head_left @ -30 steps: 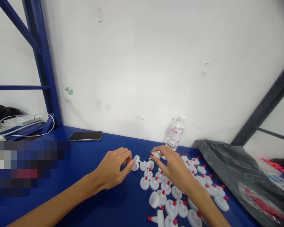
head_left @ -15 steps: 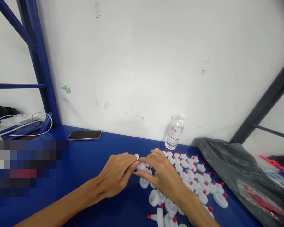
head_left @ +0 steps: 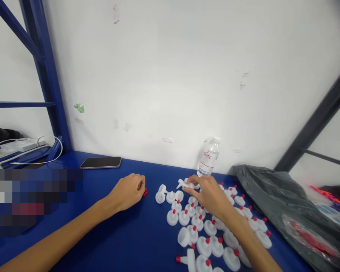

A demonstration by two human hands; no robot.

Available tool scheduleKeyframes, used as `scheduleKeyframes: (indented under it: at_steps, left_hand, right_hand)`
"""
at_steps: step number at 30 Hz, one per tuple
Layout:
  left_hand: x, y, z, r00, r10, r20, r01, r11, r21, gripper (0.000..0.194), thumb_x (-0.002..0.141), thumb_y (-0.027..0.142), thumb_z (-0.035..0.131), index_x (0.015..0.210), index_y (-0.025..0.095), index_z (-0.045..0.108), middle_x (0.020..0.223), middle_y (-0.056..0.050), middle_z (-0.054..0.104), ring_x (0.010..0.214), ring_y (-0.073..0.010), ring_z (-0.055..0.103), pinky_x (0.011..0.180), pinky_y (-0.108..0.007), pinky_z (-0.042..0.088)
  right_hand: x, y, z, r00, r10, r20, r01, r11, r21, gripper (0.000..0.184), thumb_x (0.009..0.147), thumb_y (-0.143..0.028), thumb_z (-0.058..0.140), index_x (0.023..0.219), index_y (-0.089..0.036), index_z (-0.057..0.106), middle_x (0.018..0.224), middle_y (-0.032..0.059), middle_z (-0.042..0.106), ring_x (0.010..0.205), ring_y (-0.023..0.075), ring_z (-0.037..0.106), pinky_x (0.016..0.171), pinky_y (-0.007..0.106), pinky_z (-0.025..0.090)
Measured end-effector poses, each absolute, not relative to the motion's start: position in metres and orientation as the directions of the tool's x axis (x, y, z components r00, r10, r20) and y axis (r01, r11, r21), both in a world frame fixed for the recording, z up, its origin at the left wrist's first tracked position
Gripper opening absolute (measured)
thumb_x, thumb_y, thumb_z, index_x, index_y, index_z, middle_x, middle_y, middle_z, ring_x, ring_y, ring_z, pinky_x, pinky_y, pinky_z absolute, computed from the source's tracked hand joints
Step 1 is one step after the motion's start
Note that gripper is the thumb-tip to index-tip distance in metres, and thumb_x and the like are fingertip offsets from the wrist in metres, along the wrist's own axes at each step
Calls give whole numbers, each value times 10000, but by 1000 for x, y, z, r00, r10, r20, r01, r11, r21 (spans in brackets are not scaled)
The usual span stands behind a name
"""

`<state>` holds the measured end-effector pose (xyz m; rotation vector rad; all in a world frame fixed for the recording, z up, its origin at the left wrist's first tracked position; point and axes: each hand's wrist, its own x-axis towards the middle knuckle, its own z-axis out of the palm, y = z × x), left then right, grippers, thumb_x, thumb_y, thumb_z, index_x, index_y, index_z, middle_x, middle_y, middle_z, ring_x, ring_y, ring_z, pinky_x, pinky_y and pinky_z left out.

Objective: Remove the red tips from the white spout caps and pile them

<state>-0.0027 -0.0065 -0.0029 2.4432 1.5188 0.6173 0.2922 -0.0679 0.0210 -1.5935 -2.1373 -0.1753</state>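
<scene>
My work surface is a blue table [head_left: 124, 245], which extends beneath and around both hands. A white wall [head_left: 158, 94], marked with patches of peeled paint or tape, rises beyond my hands. A blue metal post [head_left: 49, 83] stands to the far left of my left hand [head_left: 130, 192]; a dark beam [head_left: 311, 121] slants to the far right of my right hand [head_left: 211, 194]. A phone [head_left: 101, 162] lies beyond and left of my left hand. A bottle [head_left: 209, 158] stands upright just beyond my right hand, and a grey plastic bag [head_left: 268, 189] lies to its right. Many white lids [head_left: 204, 246] with red tips cover the table around and nearer to me than my right hand. Compared with half a second ago, my hands, then together, are apart. My left hand has withdrawn leftward, fingers curled; small red caps [head_left: 145, 193] now show at its fingertips, but I cannot tell whether they are gripped. My right hand has shifted rightward, thumb and fingers pinching a white lid [head_left: 181, 183].
</scene>
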Motion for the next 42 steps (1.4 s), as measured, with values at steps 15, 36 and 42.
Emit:
scheduleKeyframes:
  at_steps: [15,36,42]
  left_hand:
    - [-3,-13,5,379,901,212,786,-434,440,280,914,159,305,785,228,544,705,5,648,660,-185,582,611,-303,318]
    - [26,-61,7,610,614,501,532,-786,314,379,939,442,569,1257,237,548,1028,-47,666,868,-197,624,696,-295,454]
    - [30,-63,3,597,602,531,476,-798,369,144,945,257,526,1010,203,643,864,-28,665,755,-159,609,630,-266,443]
  right_hand:
    - [316,-54,1,-219,899,380,961,267,-77,388,1052,-287,335,1090,-220,716,1183,100,734,1165,289,647,1016,511,440]
    - [250,-96,31,-454,671,587,718,665,-205,246,1011,-250,549,1250,-297,588,1014,15,724,948,199,650,915,388,494]
    - [234,-102,25,-427,713,556,611,681,-405,209,979,-298,613,1187,-309,597,1068,2,712,999,193,650,923,359,511]
